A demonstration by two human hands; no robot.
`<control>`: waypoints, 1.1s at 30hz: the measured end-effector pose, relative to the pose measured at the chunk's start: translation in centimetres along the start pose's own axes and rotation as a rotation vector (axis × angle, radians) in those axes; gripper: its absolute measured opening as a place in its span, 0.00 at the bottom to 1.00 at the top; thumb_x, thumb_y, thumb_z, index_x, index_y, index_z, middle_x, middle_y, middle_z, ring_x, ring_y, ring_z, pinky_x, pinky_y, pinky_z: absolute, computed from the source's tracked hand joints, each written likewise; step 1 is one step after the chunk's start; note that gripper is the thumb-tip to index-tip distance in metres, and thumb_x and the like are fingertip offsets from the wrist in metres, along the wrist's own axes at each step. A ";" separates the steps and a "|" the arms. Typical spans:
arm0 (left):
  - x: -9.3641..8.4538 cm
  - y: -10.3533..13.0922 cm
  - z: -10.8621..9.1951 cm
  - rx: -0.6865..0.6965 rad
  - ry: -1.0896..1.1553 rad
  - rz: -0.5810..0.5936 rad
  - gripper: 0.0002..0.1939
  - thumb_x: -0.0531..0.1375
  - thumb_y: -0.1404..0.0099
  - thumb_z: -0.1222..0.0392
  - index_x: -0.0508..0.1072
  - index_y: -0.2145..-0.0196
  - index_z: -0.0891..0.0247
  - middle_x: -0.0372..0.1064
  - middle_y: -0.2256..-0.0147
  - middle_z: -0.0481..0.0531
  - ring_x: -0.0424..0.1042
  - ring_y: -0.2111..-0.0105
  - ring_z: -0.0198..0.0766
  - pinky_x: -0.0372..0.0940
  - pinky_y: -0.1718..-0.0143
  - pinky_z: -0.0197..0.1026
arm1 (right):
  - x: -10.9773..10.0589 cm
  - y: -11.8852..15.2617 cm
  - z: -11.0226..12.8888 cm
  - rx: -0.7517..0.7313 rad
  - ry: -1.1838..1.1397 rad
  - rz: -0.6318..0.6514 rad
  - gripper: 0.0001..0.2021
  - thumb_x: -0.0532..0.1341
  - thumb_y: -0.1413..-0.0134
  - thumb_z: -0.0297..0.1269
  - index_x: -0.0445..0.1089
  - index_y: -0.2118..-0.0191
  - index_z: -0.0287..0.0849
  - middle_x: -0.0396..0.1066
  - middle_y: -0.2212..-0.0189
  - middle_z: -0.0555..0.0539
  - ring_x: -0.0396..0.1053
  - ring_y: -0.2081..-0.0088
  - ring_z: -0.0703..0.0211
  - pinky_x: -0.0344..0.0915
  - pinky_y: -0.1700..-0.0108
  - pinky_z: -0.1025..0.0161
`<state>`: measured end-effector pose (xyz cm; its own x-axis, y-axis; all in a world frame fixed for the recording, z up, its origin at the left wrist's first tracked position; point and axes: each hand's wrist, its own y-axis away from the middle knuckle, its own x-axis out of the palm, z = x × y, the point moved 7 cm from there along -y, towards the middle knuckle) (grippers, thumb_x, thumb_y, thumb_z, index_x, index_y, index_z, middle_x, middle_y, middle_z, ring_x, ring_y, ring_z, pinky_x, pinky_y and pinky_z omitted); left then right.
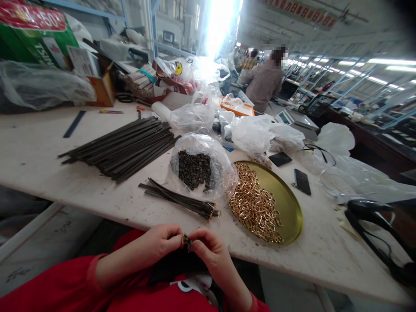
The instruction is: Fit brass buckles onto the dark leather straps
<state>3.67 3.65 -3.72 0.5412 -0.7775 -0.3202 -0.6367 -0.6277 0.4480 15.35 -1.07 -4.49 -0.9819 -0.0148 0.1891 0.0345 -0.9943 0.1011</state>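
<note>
My left hand (164,239) and my right hand (208,248) meet at the table's front edge, fingertips closed on a small buckle (186,241) with gold and dark parts. Their fingers cover most of it, so how its parts join cannot be made out. Just beyond my hands lies a small bunch of dark straps (178,201), gold buckles at its right end. Behind that, an open clear plastic bag (222,173) holds many small dark loops (194,170). On the right, a round gold tray (290,208) carries a heap of gold buckles (255,208).
A large pile of dark straps (120,147) lies on the left of the white table (107,199). Plastic bags (250,132) crowd the back. A phone (302,181) and a black object with a curved frame (380,234) are at right. A person (264,84) stands farther off.
</note>
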 end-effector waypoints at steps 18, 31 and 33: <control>0.8 -0.8 1.2 0.006 -0.057 0.017 0.13 0.51 0.46 0.52 0.65 0.78 0.64 0.57 0.79 0.43 0.57 0.76 0.34 0.52 0.76 0.33 | 1.4 0.4 1.3 -0.208 0.673 0.166 0.05 0.59 0.47 0.37 0.67 0.68 0.42 0.68 0.74 0.50 0.63 0.72 0.63 0.56 0.70 0.67; 1.6 -0.4 2.1 -0.075 0.156 0.086 0.14 0.56 0.47 0.50 0.68 0.74 0.66 0.60 0.79 0.43 0.56 0.79 0.32 0.52 0.79 0.32 | 0.6 0.3 -2.4 0.202 0.094 0.060 0.08 0.56 0.48 0.39 0.57 0.70 0.42 0.62 0.78 0.54 0.60 0.79 0.68 0.55 0.76 0.71; 1.5 -0.4 1.7 -0.037 0.103 0.068 0.14 0.55 0.46 0.50 0.69 0.73 0.66 0.61 0.78 0.43 0.58 0.78 0.32 0.52 0.78 0.32 | 0.4 0.3 -2.5 0.169 0.137 0.020 0.07 0.55 0.49 0.39 0.57 0.70 0.42 0.62 0.79 0.54 0.59 0.79 0.68 0.55 0.77 0.70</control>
<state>3.81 2.65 -5.83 0.5523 -0.8090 -0.2009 -0.6541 -0.5700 0.4972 14.54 -1.62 -6.87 -0.9964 -0.0606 0.0590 0.0740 -0.9621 0.2626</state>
